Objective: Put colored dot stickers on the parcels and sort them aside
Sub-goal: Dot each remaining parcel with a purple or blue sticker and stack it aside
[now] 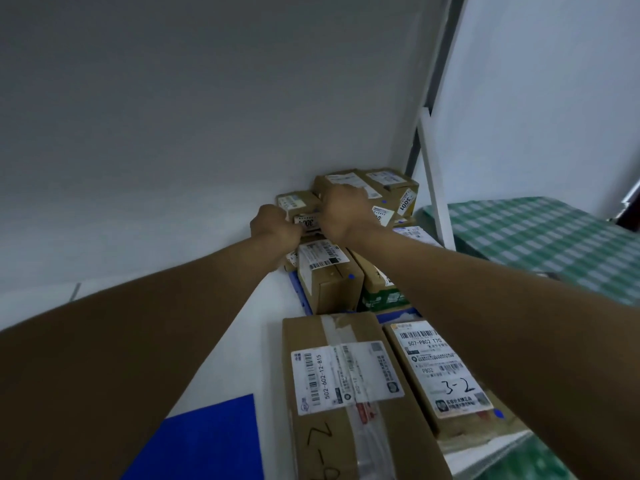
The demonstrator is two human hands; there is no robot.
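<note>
Both my arms reach far forward to a stack of cardboard parcels against the white wall. My left hand (273, 225) and my right hand (343, 216) grip the two sides of a small brown parcel (300, 206) with a white label on top of the pile. Behind it stands a larger parcel marked 3001 (391, 188) with a blue dot. Below, another parcel (329, 271) carries a blue dot sticker (350, 276). Two big labelled parcels lie near me: one with tape (346, 382), one marked 3-2 (443, 372) with a blue dot (498, 413).
A blue sheet (207, 441) lies at the lower left on the white surface. A green checked cloth (540, 237) covers a table on the right, behind a white post (433, 178). A blue tray edge (299, 296) shows under the far parcels.
</note>
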